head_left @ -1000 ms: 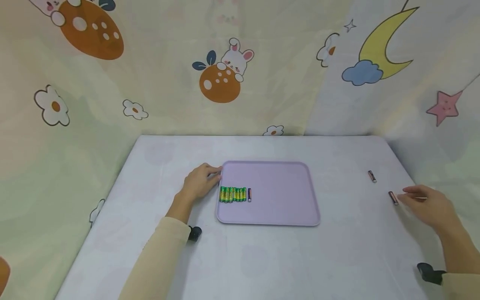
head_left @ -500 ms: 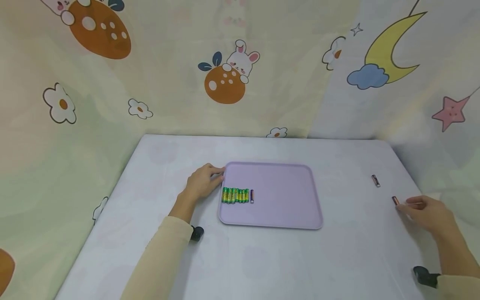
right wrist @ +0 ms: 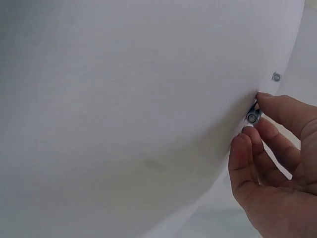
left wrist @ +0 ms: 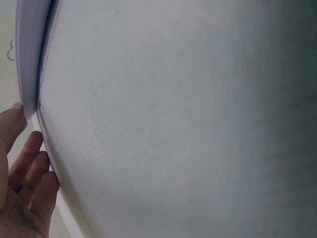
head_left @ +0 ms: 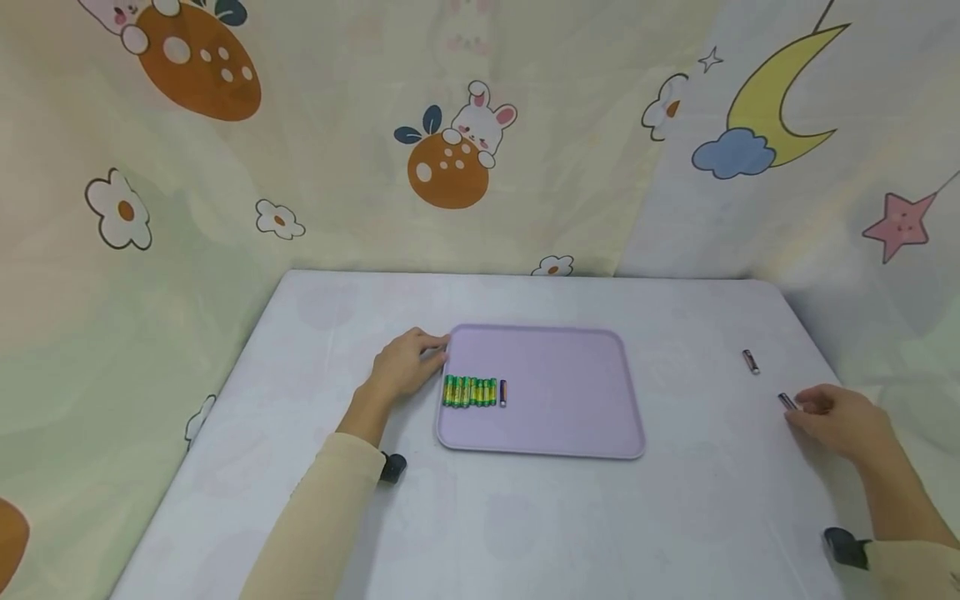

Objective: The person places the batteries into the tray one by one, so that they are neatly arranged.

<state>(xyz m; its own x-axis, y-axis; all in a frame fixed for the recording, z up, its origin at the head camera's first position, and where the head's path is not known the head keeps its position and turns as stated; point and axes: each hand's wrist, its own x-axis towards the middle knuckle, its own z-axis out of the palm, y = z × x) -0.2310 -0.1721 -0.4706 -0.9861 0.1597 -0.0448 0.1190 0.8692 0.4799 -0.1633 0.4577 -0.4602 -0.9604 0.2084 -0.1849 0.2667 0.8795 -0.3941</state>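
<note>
In the head view my left hand (head_left: 405, 363) touches the left edge of a lilac tray (head_left: 562, 392). The left wrist view shows its fingertips at the tray's rim (left wrist: 30, 59), the other fingers (left wrist: 45, 196) loosely bent. On the tray's left side lies a row of several green-and-yellow batteries (head_left: 469, 392), with a dark battery (head_left: 503, 393) beside them. At the table's right my right hand (head_left: 843, 421) pinches a small dark battery (head_left: 787, 402) between thumb and fingers. Its round end (right wrist: 253, 118) shows in the right wrist view.
Another small dark battery (head_left: 751, 362) lies on the white-covered table (head_left: 525, 517), just beyond my right hand. A printed cloth (head_left: 337, 125) hangs behind the table and at its sides.
My right hand has come onto the nearer loose battery and pinched it, and the battery has shifted slightly. My left hand stays at the tray's edge. The head view has tilted a little.
</note>
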